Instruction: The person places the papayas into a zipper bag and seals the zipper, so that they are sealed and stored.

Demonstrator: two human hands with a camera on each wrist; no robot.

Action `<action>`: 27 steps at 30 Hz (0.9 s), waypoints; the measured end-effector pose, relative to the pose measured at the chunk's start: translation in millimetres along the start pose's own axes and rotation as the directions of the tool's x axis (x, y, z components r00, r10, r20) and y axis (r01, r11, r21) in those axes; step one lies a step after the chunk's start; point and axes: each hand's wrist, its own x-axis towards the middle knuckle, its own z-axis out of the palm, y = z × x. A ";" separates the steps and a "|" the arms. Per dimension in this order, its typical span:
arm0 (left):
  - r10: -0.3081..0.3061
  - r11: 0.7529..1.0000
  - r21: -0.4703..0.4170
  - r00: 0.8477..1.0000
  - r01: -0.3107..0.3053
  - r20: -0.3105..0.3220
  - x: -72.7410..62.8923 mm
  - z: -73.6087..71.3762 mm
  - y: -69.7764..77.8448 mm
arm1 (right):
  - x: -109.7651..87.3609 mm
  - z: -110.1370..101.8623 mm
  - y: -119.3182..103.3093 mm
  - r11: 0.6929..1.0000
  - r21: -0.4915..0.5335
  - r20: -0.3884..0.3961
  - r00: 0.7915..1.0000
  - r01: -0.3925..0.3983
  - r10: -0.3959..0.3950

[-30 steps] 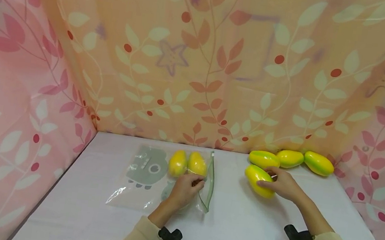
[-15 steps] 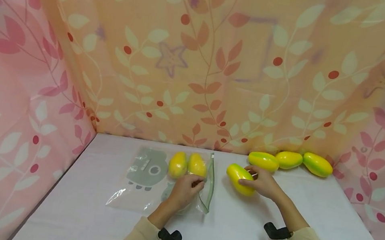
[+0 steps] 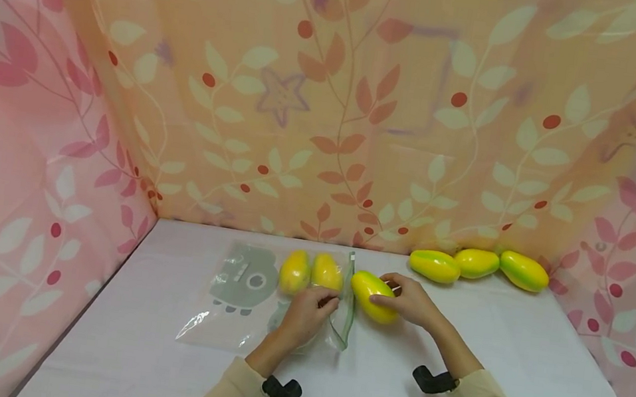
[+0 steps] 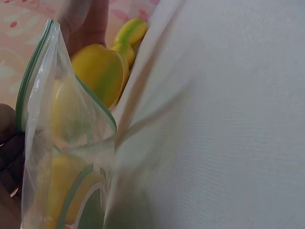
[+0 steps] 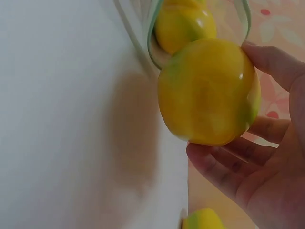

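Note:
A clear zip bag (image 3: pixel 243 282) with a green zip edge and a grey-green cartoon print lies on the table. Two yellow mangoes (image 3: pixel 295 272) sit inside it, near the mouth. My left hand (image 3: pixel 300 320) pinches the near side of the bag's mouth, which gapes in the left wrist view. My right hand (image 3: pixel 415 302) grips another yellow-green mango (image 3: pixel 374 298) between thumb and fingers, right at the bag's mouth. From the right wrist, this mango (image 5: pixel 208 93) appears in front of the green-rimmed opening, with a bagged mango (image 5: pixel 183 28) behind.
At the table's back right, three more mangoes (image 3: pixel 477 264) lie in a row by the curtain. Floral curtains (image 3: pixel 342 108) enclose the back and both sides of the white-covered table (image 3: pixel 117 306).
My right hand has carried its mango leftward, away from the row at the back right, up to the bag's mouth. My left hand has stayed on the bag.

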 end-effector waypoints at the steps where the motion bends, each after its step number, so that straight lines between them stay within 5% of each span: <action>1: 0.002 1.000 0.001 1.000 -0.002 0.002 0.1 -0.1 0.1 | 1.0 2.4 -1.5 1.000 0.000 0.001 1.000 0.001 -0.001; 10: 0.074 0.997 -0.009 0.996 -0.074 0.040 -0.5 -0.1 -2.5 | 8.6 21.1 -10.4 1.000 0.023 -0.012 1.000 0.015 -0.014; 20: 0.089 0.996 -0.037 0.992 -0.085 0.092 -0.4 0.5 -3.3 | 17.1 40.4 -11.6 0.998 0.063 -0.096 0.995 0.011 -0.005; 27: 0.065 0.998 -0.018 0.997 -0.064 0.044 -0.2 0.1 -3.0 | 15.7 42.3 -10.1 0.984 0.175 -0.011 1.000 -0.018 0.021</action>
